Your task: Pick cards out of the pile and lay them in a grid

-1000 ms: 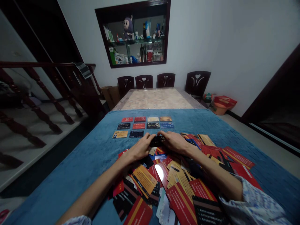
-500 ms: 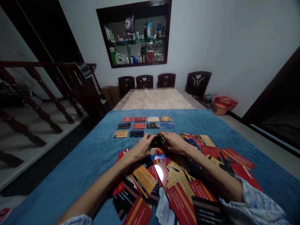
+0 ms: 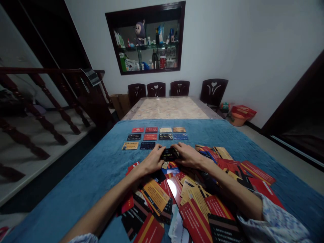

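Between my two hands is a black card [image 3: 168,155] with yellowish print, held by its left and right ends. My left hand [image 3: 155,158] is closed on the left end, thumb and fingers pinching it. On the other end, my right hand [image 3: 187,155] grips with bent fingers. Below and around my wrists spreads a loose pile of cards [image 3: 196,216] in red, gold, black and white, many overlapping. Beyond my hands lie neat rows of single cards, among them a dark blue card [image 3: 147,145] and a yellow card [image 3: 130,145] in the nearest row.
A blue cloth [image 3: 83,179] covers the near part of the table, with the marble-look top [image 3: 167,107] bare behind it. Dark chairs [image 3: 180,88] stand at the far end. A wooden railing [image 3: 37,91] runs along the left; an orange bin [image 3: 239,118] sits on the right floor.
The black card has tilted slightly so more of its printed face shows. Both hands stay in nearly the same place, and the rows and pile look unchanged.
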`<state>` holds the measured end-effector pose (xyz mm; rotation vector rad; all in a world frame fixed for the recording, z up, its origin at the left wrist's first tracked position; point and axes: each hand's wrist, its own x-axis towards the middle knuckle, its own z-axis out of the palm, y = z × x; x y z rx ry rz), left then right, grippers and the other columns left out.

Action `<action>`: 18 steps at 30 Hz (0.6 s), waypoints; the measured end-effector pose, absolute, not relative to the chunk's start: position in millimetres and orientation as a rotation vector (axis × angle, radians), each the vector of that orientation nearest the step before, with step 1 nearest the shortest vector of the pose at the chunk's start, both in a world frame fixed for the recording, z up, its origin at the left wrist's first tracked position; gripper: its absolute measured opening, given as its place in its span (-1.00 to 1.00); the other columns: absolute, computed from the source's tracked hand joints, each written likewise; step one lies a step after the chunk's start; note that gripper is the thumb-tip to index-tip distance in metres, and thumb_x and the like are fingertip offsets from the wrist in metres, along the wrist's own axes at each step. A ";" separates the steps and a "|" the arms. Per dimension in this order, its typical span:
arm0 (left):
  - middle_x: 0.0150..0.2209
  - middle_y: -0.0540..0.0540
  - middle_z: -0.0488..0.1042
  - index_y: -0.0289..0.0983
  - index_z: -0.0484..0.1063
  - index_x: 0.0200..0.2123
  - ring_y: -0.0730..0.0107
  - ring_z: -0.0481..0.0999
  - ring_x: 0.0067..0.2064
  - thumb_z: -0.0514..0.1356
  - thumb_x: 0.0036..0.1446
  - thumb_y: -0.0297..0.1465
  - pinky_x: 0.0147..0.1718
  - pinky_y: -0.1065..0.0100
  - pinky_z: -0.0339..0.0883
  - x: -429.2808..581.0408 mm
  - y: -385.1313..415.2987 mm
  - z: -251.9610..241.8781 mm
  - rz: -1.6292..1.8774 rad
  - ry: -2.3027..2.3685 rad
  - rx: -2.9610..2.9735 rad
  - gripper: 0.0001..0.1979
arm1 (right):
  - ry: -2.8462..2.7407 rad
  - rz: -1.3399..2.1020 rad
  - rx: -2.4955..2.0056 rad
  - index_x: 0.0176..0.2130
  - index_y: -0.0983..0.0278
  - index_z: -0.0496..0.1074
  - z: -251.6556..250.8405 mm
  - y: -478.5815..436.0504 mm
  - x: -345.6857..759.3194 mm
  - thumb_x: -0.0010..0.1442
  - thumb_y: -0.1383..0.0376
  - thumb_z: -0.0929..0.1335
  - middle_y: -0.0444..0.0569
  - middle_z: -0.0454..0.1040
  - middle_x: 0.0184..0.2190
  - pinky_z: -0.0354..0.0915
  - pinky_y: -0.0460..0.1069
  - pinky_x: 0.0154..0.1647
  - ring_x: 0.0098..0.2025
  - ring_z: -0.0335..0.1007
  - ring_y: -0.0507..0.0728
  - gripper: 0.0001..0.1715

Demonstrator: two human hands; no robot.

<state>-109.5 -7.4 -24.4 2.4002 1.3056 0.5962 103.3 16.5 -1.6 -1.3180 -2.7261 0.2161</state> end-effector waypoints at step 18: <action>0.01 -0.20 0.28 -0.29 0.26 0.08 0.16 0.34 0.06 0.14 0.05 -0.56 0.14 0.09 0.28 -110.0 -10.1 -15.0 0.528 1.356 2.493 -0.53 | -2.790 -0.003 -1.292 0.11 0.30 0.33 6.7 12.6 102.6 0.18 0.14 0.37 0.17 0.41 -0.08 0.20 0.07 -0.13 -0.02 0.33 0.29 -0.45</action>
